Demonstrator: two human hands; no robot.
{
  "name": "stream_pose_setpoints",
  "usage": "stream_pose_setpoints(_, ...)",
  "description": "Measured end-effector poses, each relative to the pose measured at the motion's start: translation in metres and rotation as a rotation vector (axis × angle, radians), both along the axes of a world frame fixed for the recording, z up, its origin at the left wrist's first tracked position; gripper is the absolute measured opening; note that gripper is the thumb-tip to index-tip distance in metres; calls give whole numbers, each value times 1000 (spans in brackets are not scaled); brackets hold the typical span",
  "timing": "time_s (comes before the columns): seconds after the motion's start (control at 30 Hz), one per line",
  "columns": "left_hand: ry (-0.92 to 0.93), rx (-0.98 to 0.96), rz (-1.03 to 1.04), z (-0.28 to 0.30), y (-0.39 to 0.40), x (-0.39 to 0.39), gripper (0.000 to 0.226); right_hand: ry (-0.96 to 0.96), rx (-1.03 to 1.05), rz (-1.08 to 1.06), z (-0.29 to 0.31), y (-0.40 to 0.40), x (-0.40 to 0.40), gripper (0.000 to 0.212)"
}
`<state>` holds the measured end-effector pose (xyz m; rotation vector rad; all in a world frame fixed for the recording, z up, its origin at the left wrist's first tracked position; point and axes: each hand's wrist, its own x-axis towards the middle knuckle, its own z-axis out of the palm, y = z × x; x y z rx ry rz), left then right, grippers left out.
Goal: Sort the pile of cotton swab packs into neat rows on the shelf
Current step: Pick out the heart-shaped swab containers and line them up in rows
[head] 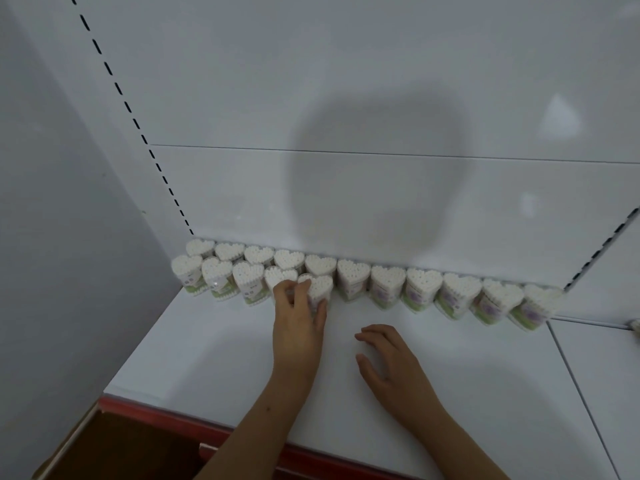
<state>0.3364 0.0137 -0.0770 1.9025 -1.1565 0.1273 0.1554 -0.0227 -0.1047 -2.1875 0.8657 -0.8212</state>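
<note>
White pack perhaps gripped, left hand covering

packs — rows on shelf | against back panel

Cotton swab packs: white swab tips, labels purple and green. Shelf: white, with red front edge. Back panel: white.

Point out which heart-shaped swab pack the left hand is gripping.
The rightmost pack of the front row, fifth from the left. The left hand wraps its fingers and thumb around it; every other pack stands untouched.
</note>
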Motion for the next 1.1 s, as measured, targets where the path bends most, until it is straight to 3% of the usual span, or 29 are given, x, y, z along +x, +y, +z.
stream_pose_setpoints(0.2,19,-53,-6,9,16,-7,66,-49,33,4,5,0,0,36)
stream_pose_setpoints(0.3,-17,-118,-56,16,26,-28,51,-90,19,-28,22,-1,-9,37)
stream_pose_setpoints(0.43,-1,3,-339,17,18,-70,31,-88,-33,-172,53,-8,-55,34)
stream_pose_setpoints(0.77,18,280,-1183,2,-39,-273,24,-93,-42,-886,83,0,-291,41)
stream_pose_setpoints(0.93,-35,228,-1307,-2,-61,-377,35,-56,-41,-1142,84,11,-407,43)
stream_pose_setpoints(1.1,-250,144,-1296,1,-92,-477,47,54,17,-1257,82,-21,-517,55)
